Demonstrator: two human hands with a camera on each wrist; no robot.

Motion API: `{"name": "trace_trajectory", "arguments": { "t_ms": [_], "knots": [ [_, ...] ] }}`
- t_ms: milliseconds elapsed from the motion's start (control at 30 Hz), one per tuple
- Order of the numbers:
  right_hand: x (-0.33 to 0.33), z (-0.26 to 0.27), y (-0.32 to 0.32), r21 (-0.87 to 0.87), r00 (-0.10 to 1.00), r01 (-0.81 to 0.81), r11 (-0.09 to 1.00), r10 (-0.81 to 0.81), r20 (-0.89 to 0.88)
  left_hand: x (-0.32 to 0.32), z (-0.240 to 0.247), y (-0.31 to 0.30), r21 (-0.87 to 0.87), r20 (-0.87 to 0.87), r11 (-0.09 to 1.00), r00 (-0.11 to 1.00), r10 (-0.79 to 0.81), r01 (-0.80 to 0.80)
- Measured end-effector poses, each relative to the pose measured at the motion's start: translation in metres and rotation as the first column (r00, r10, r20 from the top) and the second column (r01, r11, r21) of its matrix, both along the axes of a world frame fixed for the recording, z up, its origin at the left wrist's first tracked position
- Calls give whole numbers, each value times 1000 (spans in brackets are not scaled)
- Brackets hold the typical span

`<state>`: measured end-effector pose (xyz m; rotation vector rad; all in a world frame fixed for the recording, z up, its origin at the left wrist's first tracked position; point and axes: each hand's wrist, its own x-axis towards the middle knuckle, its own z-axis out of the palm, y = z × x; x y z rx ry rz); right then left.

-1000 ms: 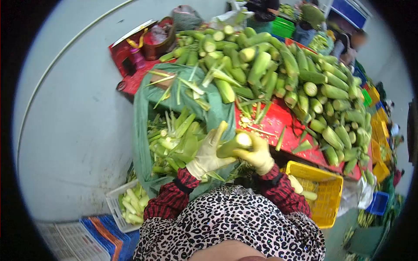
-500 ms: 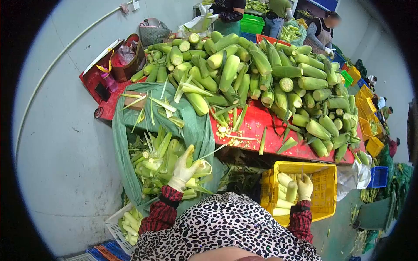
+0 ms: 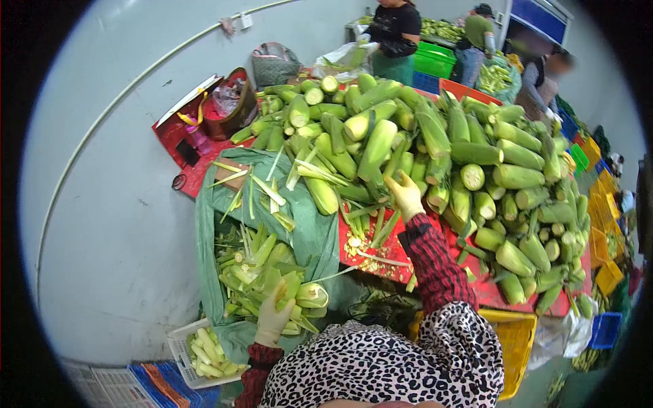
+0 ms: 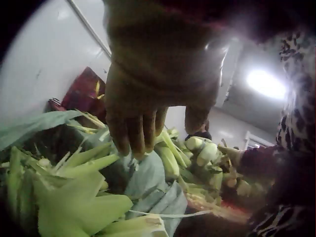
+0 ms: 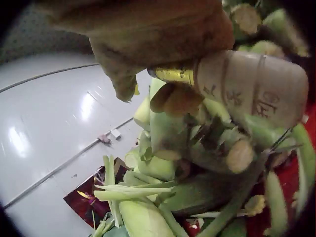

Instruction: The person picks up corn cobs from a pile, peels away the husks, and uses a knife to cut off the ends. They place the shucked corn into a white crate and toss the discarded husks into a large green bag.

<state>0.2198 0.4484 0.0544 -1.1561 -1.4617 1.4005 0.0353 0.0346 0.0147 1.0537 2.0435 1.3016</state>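
Note:
My gloved left hand is over green corn husks in a green sack. In the left wrist view the left hand has its fingers extended downward, with nothing between them. Reaching forward, my gloved right hand is at the near side of a pile of corn ears. In the right wrist view the right hand holds a tool with a pale, written-on handle and a gold collar; its far end is hidden. Corn ears lie right behind those fingers.
Husk strips and crumbs lie on the red table. A yellow crate stands at right, partly behind my arm. A white crate of peeled corn is at lower left. Several people work beyond the pile.
Both hands were at one corn ear, then separated. My right hand released a peeled ear in the yellow crate and moved to the pile. The left hand stayed by the husks.

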Motion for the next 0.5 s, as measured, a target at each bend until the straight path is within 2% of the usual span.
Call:
{"name": "trace_trajectory", "arguments": {
  "t_ms": [33, 100, 133, 233, 267, 300, 367, 400, 433, 467, 500],
  "knots": [
    [-21, -4, 16, -73, 998, 47, 996, -45, 31, 4, -3, -8, -15, 28, 999, 999, 47, -46],
    [-52, -4, 40, -153, 983, 49, 987, -20, 182, 12, -8, -24, -41, 83, 990, 987, 141, -138],
    [-69, -16, 50, -132, 983, 108, 985, -87, 160, 17, -2, -28, -105, 54, 981, 984, 168, -162],
    [-102, -27, 65, 248, 881, 290, 924, -359, 307, 33, 7, -41, -133, 83, 963, 966, 247, -235],
    [-97, -25, 72, 0, 946, 197, 980, -190, 263, 35, 8, -43, -149, 77, 960, 965, 252, -239],
    [-102, -26, 69, 138, 903, 283, 949, -312, 295, 38, 8, -47, -166, 77, 957, 965, 252, -236],
    [-89, -27, 65, 28, 994, 103, 994, -103, -22, 37, 5, -50, -158, 92, 958, 962, 257, -240],
    [-79, -24, 61, -168, 986, -97, 981, 71, -154, 30, 2, -47, -133, 105, 959, 959, 264, -250],
    [-66, -17, 48, -326, 930, -308, 894, 210, -303, 26, 4, -44, -109, 127, 960, 955, 269, -257],
    [-59, -15, 30, -380, 855, -425, 821, 228, -465, 21, 10, -39, -85, 0, 969, 973, 232, -231],
    [-51, 4, -2, -330, 723, -576, 748, 278, -632, 13, 24, -28, -69, -129, 976, 972, 197, -207]
  ]
}}
